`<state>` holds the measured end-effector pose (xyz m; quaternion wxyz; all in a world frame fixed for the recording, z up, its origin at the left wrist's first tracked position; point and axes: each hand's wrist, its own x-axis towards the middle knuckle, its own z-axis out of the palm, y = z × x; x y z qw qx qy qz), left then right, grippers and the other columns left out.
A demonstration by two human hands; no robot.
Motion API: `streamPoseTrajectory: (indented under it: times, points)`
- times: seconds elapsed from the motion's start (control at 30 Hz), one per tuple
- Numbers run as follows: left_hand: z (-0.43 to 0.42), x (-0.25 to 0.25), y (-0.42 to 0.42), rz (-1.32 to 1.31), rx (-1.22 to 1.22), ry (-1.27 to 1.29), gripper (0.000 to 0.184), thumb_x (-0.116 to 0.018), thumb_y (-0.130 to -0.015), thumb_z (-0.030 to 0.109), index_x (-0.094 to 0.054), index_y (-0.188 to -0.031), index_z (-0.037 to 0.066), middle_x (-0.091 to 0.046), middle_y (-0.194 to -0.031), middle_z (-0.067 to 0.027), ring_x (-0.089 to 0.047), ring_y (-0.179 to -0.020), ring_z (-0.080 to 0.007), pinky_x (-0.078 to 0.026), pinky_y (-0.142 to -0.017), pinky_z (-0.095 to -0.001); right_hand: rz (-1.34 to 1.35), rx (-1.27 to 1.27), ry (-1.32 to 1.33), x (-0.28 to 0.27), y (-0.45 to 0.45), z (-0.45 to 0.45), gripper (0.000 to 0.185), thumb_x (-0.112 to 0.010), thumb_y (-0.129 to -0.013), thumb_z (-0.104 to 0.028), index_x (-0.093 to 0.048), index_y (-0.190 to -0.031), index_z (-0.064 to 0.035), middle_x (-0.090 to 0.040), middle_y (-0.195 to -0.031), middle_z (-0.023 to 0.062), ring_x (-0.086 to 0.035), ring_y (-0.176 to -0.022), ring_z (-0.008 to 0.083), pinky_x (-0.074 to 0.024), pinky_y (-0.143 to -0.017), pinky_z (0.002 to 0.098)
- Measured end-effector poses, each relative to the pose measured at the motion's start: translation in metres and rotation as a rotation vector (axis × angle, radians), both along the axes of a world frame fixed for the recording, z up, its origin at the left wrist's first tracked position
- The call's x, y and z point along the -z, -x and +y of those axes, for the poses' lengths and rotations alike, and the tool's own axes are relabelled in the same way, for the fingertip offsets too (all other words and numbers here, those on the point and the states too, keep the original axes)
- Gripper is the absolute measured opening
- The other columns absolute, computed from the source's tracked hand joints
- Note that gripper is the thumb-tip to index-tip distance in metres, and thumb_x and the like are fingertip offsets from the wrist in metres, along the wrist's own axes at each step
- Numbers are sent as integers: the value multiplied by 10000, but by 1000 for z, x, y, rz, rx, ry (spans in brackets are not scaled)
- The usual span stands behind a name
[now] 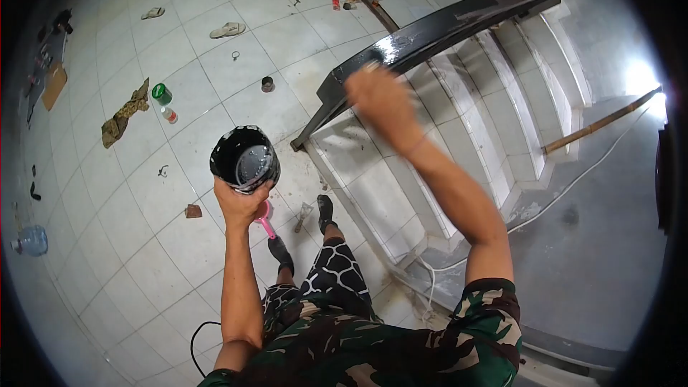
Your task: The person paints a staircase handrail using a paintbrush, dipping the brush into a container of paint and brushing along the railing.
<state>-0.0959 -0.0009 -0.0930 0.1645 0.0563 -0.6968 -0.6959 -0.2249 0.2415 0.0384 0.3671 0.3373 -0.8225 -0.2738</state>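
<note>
Tub [228, 147], round and paint-streaked, is clasped low by the left hand [242, 206], its mouth turned upward, probably so that the dark, glossy contents are kept from spilling. Well apart from it, the right hand [385, 104] is blurred over the near end of the black handrail [466, 16]; its grip, and anything in it, cannot be made out. Light is thrown back by the rail's slick surface. Beside its angular corner, straight-edged steps [373, 190] are faced with smooth, pale tile.
</note>
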Motion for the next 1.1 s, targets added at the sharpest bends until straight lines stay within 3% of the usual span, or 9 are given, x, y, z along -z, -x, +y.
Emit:
streamPoseTrajectory:
  times: [0.07,0.2,0.23,0.3,0.57,0.67,0.8,0.93,1.1]
  points:
    - [-4,-1,0,-5,32,-61,734,-810,-570,129,-461,-1197,-21,-565,-1119,-126,-570,-1016,-220,-452,-910,-331,-310,-243,301,9,-41,-24,65,-566,-727,-123,-502,-738,-113,-449,-677,35,-509,-605,158,-437,-510,300]
    - [-14,5,-1,37,-6,-16,739,-808,-577,113,-443,-1207,-16,-552,-1134,-134,-571,-1015,-232,-466,-897,-338,-138,-306,466,-40,-17,0,55,-564,-748,-116,-512,-753,-99,-472,-690,42,-540,-617,190,-449,-512,291]
    - [-15,6,0,34,-5,-11,739,-808,-577,113,-443,-1207,-16,-552,-1134,-134,-571,-1015,-232,-466,-897,-338,-156,67,375,-50,-7,13,78,-557,-781,-124,-487,-757,-101,-483,-703,47,-560,-651,203,-463,-514,302]
    - [-16,5,0,5,-17,-56,729,-799,-584,88,-436,-1208,-15,-550,-1127,-138,-570,-1014,-236,-469,-894,-341,-30,200,392,-48,33,46,79,-548,-794,-127,-479,-757,-115,-469,-704,42,-532,-649,199,-478,-523,315]
    - [-17,6,-1,23,-36,-145,735,-819,-558,98,-458,-1187,-24,-563,-1107,-134,-579,-988,-218,-477,-879,-326,-373,-150,374,18,-64,-43,87,-571,-714,-119,-485,-726,-109,-418,-675,24,-489,-621,153,-419,-501,277]
    - [-24,16,-1,48,-48,-105,756,-832,-571,113,-444,-1206,-21,-550,-1131,-134,-565,-1020,-226,-464,-900,-335,-112,-158,421,3,-44,-33,92,-569,-705,-113,-477,-704,-110,-414,-678,31,-497,-628,149,-425,-526,280]
    - [-31,18,-2,71,-60,-88,785,-838,-593,145,-412,-1231,-21,-531,-1151,-137,-552,-1032,-228,-453,-909,-347,-155,16,477,5,1,-11,81,-568,-709,-108,-489,-726,-115,-432,-687,27,-507,-642,156,-432,-540,285]
    - [-32,27,-3,52,-96,-52,766,-822,-603,133,-406,-1226,-27,-526,-1150,-141,-551,-1024,-225,-452,-904,-343,-194,-215,325,60,-45,-38,68,-586,-719,-136,-527,-715,-103,-472,-733,15,-510,-630,129,-422,-522,248]
    - [-35,23,-2,81,-69,-39,696,-792,-626,71,-416,-1204,-23,-544,-1110,-138,-567,-979,-220,-466,-871,-342,-189,-176,569,22,-53,-17,57,-595,-718,-104,-557,-748,-74,-513,-731,43,-569,-690,166,-468,-560,272]
